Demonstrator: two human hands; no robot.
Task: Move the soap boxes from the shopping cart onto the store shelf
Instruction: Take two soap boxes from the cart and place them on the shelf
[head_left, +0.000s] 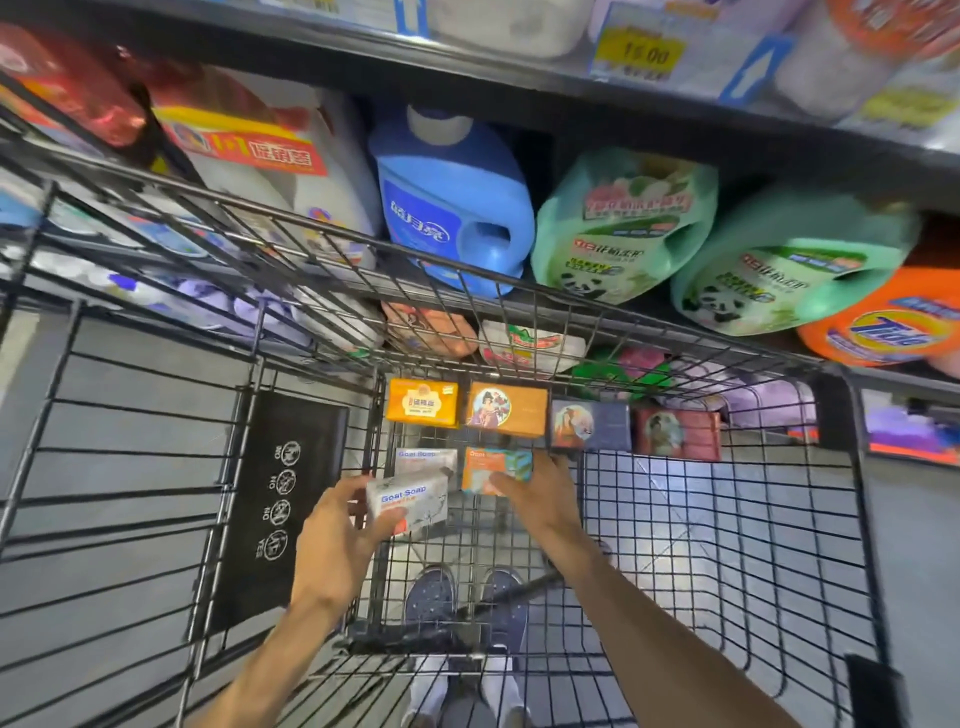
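Left hand (332, 540) with its grip around a white Goat Soap box (408, 501) above the wire shopping cart (727, 545), right hand (540, 499) gripping an orange-and-teal soap box (496, 467), four more soap boxes (550, 421) lined along the cart's far end

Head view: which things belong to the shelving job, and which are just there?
Job: white Goat Soap box in left hand; orange soap box under right hand; cart.
Just there: blue detergent jug; Tide jug; price tag.

cart top: open | ahead: cart rim (467, 270), detergent jugs (452, 202) crowd shelf
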